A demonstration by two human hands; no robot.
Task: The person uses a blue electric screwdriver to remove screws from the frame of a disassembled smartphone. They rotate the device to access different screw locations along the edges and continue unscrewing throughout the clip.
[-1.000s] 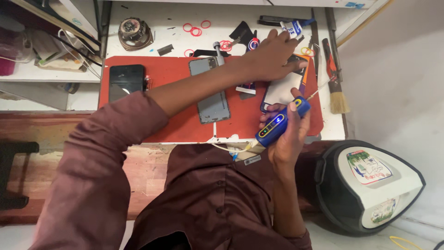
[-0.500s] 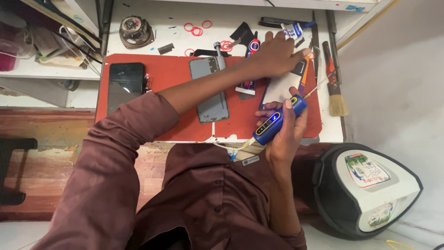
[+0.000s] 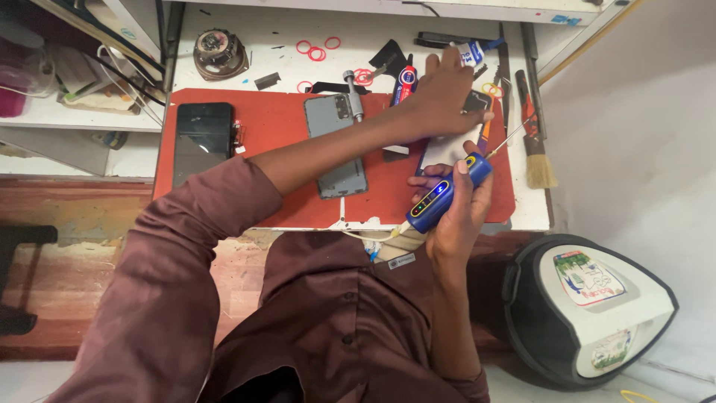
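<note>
Black phone (image 3: 202,139): lies screen-up at the left edge of the red mat (image 3: 277,123), apart from both hands.
Grey phone (image 3: 338,144): back-up at mid-mat, partly under the forearm.
Left hand (image 3: 446,95): reaches across, grip pressed flat on the white phone (image 3: 446,149), probably steadying it (its far end hidden).
Right hand (image 3: 456,213): grip clamped on the blue electric screwdriver (image 3: 440,196), bit angled past the phone's right edge.
Brush (image 3: 537,149): lies right of the mat.
Desk (image 3: 283,52): white, strewn with red rings and tools; helmet (image 3: 593,306) on the floor.
</note>
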